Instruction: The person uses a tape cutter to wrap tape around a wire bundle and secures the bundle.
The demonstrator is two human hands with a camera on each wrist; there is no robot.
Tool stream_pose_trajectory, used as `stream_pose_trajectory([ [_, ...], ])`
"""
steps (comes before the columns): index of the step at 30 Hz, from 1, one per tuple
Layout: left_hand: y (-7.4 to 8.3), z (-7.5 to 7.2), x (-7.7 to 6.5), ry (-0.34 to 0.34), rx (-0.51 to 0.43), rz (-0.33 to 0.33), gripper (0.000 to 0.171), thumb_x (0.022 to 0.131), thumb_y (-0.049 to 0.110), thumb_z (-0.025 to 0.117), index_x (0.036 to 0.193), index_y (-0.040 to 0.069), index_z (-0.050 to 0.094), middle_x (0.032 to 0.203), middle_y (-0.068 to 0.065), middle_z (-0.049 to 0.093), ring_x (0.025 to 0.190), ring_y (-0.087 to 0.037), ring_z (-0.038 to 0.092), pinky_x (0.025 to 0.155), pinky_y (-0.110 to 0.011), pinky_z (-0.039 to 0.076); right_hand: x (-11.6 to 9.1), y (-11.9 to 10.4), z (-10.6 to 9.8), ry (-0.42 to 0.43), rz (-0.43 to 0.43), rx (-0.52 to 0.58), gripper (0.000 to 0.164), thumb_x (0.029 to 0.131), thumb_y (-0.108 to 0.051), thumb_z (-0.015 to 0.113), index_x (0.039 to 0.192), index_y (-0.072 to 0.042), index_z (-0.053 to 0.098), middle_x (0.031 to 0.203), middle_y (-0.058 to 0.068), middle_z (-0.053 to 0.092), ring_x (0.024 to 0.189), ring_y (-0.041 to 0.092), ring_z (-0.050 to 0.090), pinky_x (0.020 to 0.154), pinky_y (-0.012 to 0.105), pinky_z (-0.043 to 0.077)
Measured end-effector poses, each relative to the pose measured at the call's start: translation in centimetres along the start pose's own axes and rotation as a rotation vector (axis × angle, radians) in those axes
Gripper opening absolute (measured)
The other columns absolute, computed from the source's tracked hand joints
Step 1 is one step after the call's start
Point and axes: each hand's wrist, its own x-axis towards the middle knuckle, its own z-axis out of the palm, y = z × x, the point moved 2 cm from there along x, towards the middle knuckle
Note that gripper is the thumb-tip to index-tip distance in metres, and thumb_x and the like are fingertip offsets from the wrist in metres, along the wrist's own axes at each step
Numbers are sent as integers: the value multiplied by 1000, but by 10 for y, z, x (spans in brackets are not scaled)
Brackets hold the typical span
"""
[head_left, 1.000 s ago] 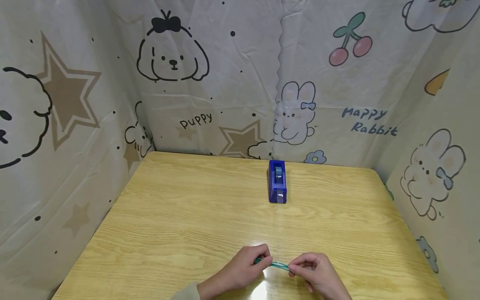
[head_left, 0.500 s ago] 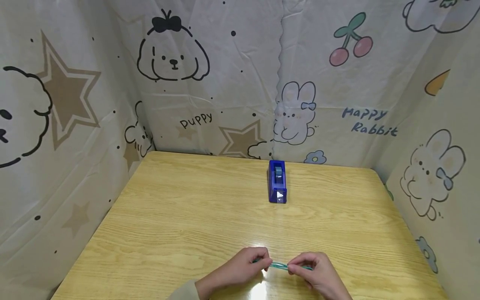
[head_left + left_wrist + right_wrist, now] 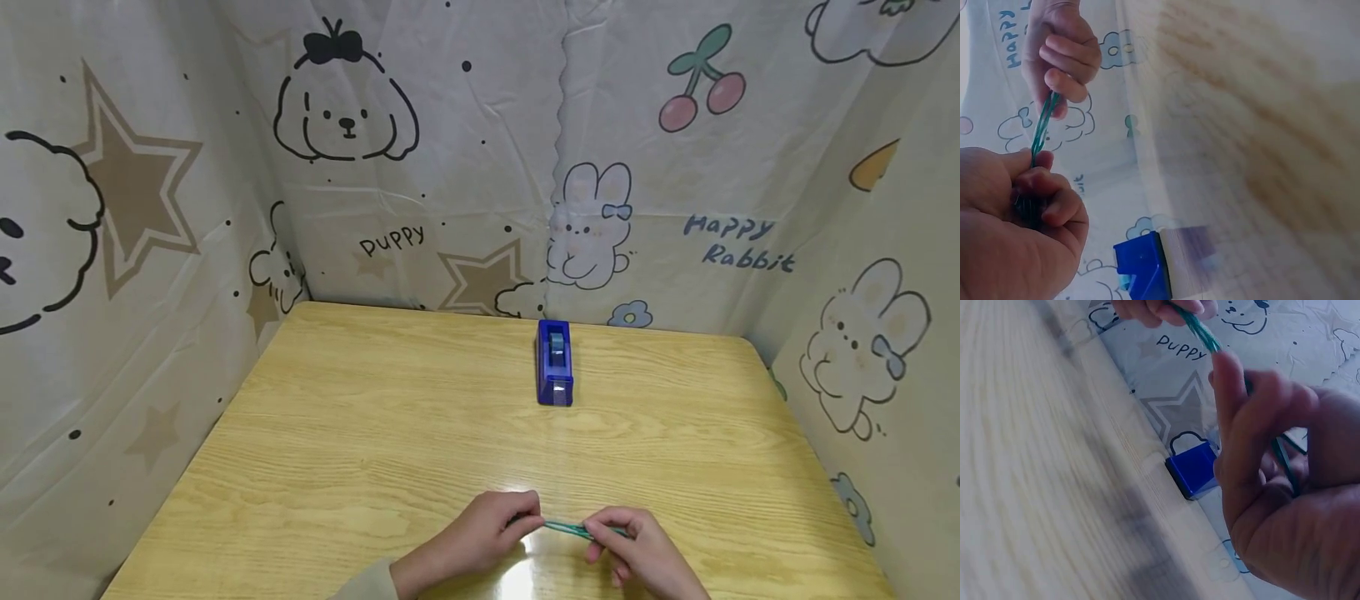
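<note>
Green strands (image 3: 567, 528) run between gripping hands (image 3: 487, 529) (image 3: 639, 543); a blue dispenser (image 3: 541, 371) holds tape (image 3: 557, 343).

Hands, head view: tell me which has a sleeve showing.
The left hand: a pale sleeve shows behind its wrist, whereas the right hand shows none.

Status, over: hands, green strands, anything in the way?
Left hand and right hand both gripping. Green strands run between them, above the table. Blue tape dispenser stands farther back, not in the way.
</note>
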Motion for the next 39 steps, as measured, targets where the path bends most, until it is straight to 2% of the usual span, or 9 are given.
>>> stream_pose_trajectory([
  [5, -2, 1, 0, -2, 20, -1, 23, 105, 29, 60, 86, 17, 62, 71, 14, 50, 63, 9, 41, 58, -10, 38, 1, 1, -1, 5, -34, 46, 32, 104, -15, 63, 117, 13, 70, 82, -5, 74, 64, 2, 62, 65, 23, 58],
  [11, -5, 1, 0, -28, -76, -71, 21, 105, 30, 63, 88, 17, 66, 67, 11, 60, 55, 11, 47, 56, -13, 45, 1, 2, -3, 62, 4, 47, 32, 101, -16, 68, 117, 12, 72, 85, -4, 76, 73, 5, 69, 76, 26, 61],
  [18, -7, 1, 0, -9, -174, -162, 23, 103, 30, 66, 85, 16, 73, 68, -5, 70, 54, 7, 51, 56, -14, 43, -1, 1, -1, 65, -54, 32, 37, 101, -11, 67, 117, 22, 65, 85, -5, 77, 75, 4, 71, 78, 26, 60],
  [20, -7, 1, 1, -3, -199, -171, 23, 102, 28, 67, 85, 15, 73, 70, -9, 71, 56, 6, 51, 57, -14, 42, -1, 1, 0, 57, -80, 29, 37, 101, -10, 67, 117, 24, 64, 86, -6, 76, 75, 4, 71, 78, 25, 60],
  [24, -7, 2, 2, -7, -221, -146, 21, 102, 26, 67, 85, 14, 69, 72, -14, 69, 60, 6, 47, 59, -13, 39, 0, 0, 1, 54, -115, 29, 35, 101, -8, 66, 115, 24, 64, 86, -6, 76, 75, 4, 70, 77, 25, 60],
  [26, -7, 3, 3, -10, -220, -128, 21, 102, 26, 67, 84, 13, 67, 72, -14, 68, 61, 6, 45, 60, -12, 37, 0, 0, 2, 57, -129, 23, 33, 101, -8, 66, 113, 23, 64, 86, -5, 76, 75, 5, 70, 77, 26, 61],
  [30, -8, 3, 3, 2, -201, -114, 22, 102, 26, 67, 84, 14, 65, 68, -3, 64, 62, 7, 45, 61, -12, 37, 3, 0, 3, 83, -121, 0, 32, 101, -9, 66, 112, 20, 66, 85, -3, 75, 73, 6, 70, 75, 27, 61],
  [36, -8, 3, 3, 21, -179, -122, 21, 101, 26, 69, 83, 15, 65, 69, 13, 57, 62, 7, 45, 60, -12, 38, 4, 1, 3, 123, -92, -38, 31, 100, -11, 68, 111, 18, 69, 84, -2, 75, 72, 7, 71, 75, 26, 61],
  [39, -6, 2, 3, 22, -172, -131, 20, 100, 25, 70, 83, 16, 66, 68, 15, 56, 61, 7, 46, 60, -12, 39, 4, 2, 2, 124, -90, -46, 30, 99, -10, 70, 111, 17, 70, 87, 2, 77, 72, 6, 71, 75, 25, 60],
])
